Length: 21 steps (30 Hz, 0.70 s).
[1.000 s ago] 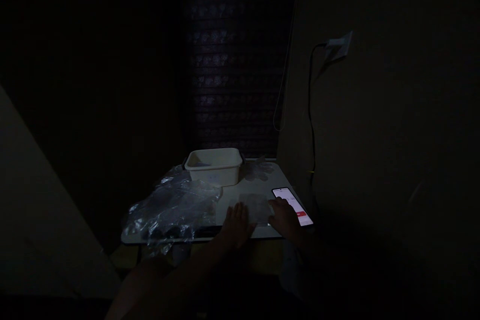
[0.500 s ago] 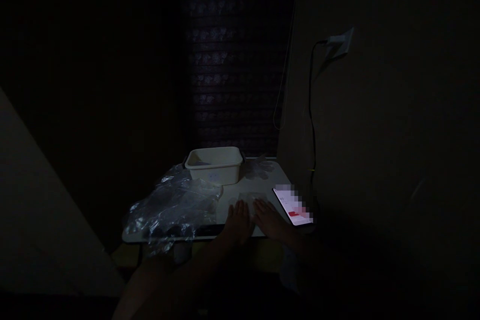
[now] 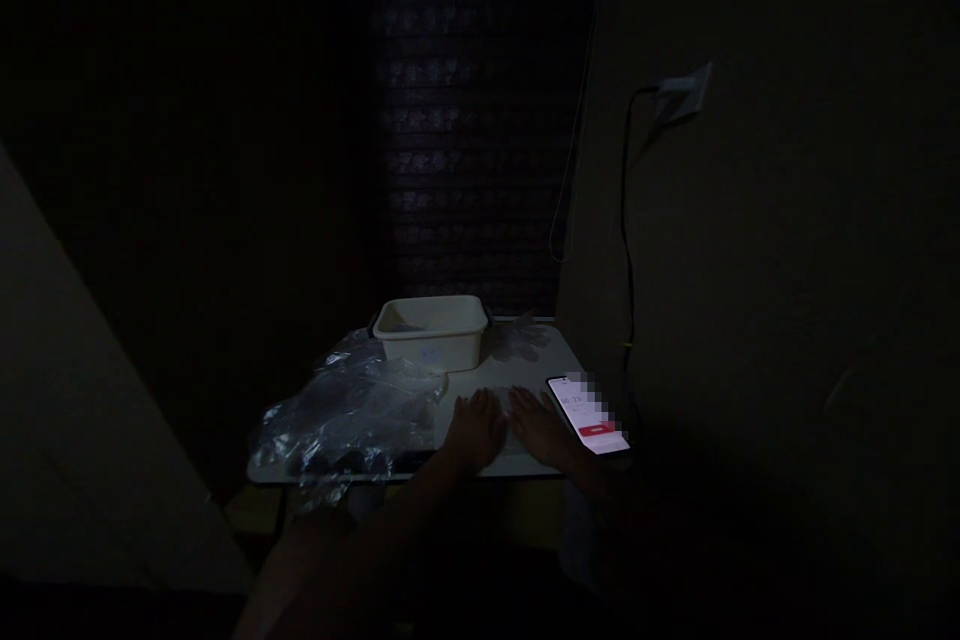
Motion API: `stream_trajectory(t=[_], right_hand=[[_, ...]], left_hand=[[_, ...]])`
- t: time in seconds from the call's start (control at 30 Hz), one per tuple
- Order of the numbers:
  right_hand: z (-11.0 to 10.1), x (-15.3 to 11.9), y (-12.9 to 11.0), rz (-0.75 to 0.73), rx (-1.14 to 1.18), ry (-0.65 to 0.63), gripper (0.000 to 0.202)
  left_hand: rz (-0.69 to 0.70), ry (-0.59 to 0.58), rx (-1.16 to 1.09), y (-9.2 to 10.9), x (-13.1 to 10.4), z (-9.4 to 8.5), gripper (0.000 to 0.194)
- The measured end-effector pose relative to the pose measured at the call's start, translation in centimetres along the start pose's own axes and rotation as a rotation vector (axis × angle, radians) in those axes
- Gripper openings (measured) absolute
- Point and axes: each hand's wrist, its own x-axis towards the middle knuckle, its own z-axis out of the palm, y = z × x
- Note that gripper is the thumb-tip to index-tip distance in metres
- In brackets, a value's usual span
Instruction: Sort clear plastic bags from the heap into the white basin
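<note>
Both hands rest palm down side by side near the front of a small white table [image 3: 544, 367]. My left hand [image 3: 477, 428] lies flat with its fingers stretched forward. Close on its right, my right hand [image 3: 534, 425] is also flat, fingers a little spread. A thin clear plastic piece [image 3: 505, 400] shows faintly between and under them; its outline is hard to make out in the dark. Neither hand grips anything. Just right of my right hand is a lit phone [image 3: 589, 417].
A white tub [image 3: 431, 350] stands at the table's back, with something clear inside. Crumpled clear plastic [image 3: 352, 410] covers the left side and hangs over the front edge. More thin plastic [image 3: 523, 338] lies right of the tub. A cable [image 3: 627, 240] hangs from a wall outlet [image 3: 684, 95].
Both hands have slid slightly forward and the fingers now cover more of the plastic piece. The view has shifted a little.
</note>
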Motion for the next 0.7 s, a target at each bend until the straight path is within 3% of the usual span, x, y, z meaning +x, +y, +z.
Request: stream_trajectory(t=[0.13, 0.27, 0.5, 0.7], right_hand=[[0.9, 0.4, 0.2, -0.032, 0.002, -0.044, 0.050], [1.1, 0.2, 0.4, 0.021, 0.006, -0.086, 0.053], [0.7, 0.1, 0.5, 0.095, -0.001, -0.116, 0.058], [0.1, 0.5, 1.0, 0.137, -0.006, -0.045, 0.051]], left_hand=[[0.028, -0.037, -0.001, 0.0, 0.4, 1.2, 0.047], [-0.044, -0.026, 0.039, 0.0, 0.3, 1.7, 0.053], [-0.131, -0.007, 0.050, 0.0, 0.0, 0.9, 0.062], [-0.283, 0.059, -0.071, -1.5, 0.4, -1.0, 0.040]])
